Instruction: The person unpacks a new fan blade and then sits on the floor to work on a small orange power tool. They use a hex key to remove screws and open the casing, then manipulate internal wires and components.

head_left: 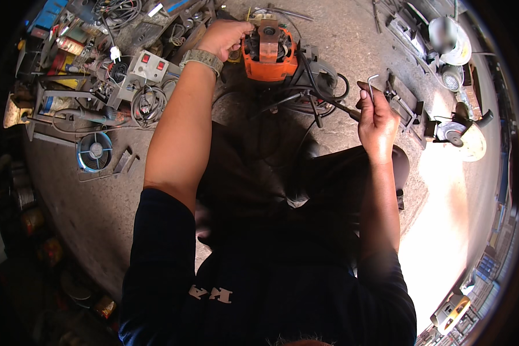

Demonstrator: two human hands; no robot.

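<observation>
Left hand wraps around the side of the orange plastic motor box on the grey concrete floor, keeping it steady. Right hand pinches a small bent metal key, lifted beside the box.

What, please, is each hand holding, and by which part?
The left hand grips the orange power tool body at its upper left side. The right hand holds an L-shaped hex key by its long shank, bent end up.
</observation>
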